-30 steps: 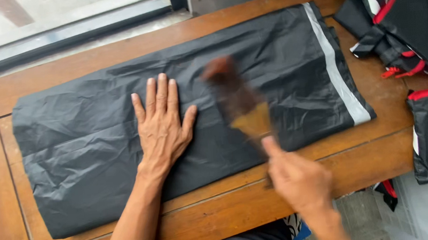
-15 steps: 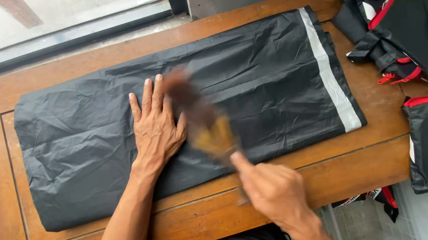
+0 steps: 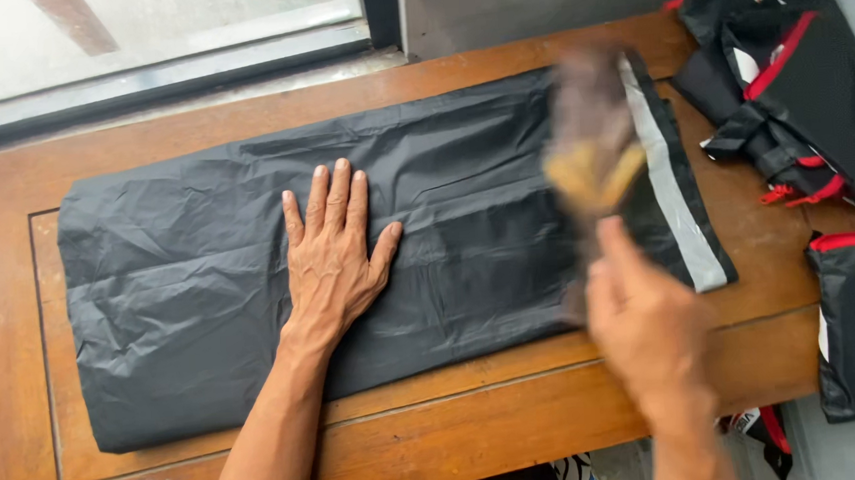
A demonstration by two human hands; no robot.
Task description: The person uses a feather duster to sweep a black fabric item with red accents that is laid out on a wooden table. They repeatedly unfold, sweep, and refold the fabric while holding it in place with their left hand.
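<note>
On black garment (image 3: 200, 286), left hand (image 3: 333, 257) flat; right hand (image 3: 649, 325) grips brush (image 3: 592, 148).

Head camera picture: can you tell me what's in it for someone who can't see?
A person's left hand presses flat on a folded black garment with a grey stripe, spread on a wooden table. The right hand holds a blurred brush over the stripe end. More black and red garments lie to the right.

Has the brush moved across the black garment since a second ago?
Yes. The brush now sits over the grey stripe at the garment's right end, farther from the flat left hand.
</note>
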